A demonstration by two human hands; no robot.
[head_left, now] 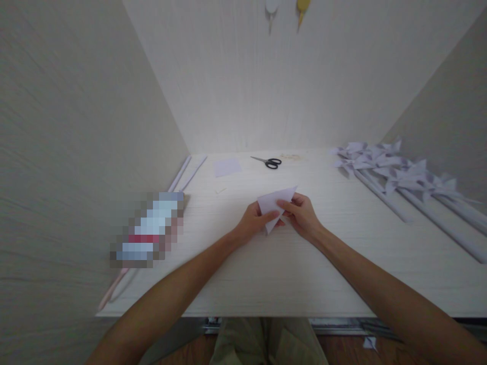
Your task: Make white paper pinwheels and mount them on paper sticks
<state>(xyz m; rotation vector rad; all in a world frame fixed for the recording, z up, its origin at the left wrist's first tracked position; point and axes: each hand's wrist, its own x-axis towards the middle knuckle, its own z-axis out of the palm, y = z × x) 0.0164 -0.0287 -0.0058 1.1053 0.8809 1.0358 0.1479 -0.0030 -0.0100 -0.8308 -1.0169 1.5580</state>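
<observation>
- In the head view, both your forearms reach in from the bottom corners and angle inward, so your hands meet near the middle, over the table.
- Your left hand point(254, 221) grips a pale lilac-white, triangular piece of folded paper point(274, 199) from its left side, thumb laid across the lower face and fingers curled behind.
- Your right hand point(304, 213) pinches the same paper from its right side, thumb pressed on the face and the other fingers bent behind it; one corner points up and right, another down toward you.
- On your left stands or lies a pixelated object point(152, 228), too blurred to identify, with a thin pink rod point(113, 290) running from its near end.
- Behind it lie two slim pale sticks point(179, 173), close to the left wall.
- Beyond your hands, on the white wood-grained table point(243, 274), you have a flat pale lilac paper square point(227, 167), a small thin scrap point(221, 191), and black-handled metal scissors point(268, 161), blades toward the left.
- At your right, white paper pinwheels point(409, 177) cluster together, their rolled paper-like tubes point(382, 196) slanting toward you.
- A white hook point(271, 6) and a yellow hook point(303, 5) hang on the back wall.
</observation>
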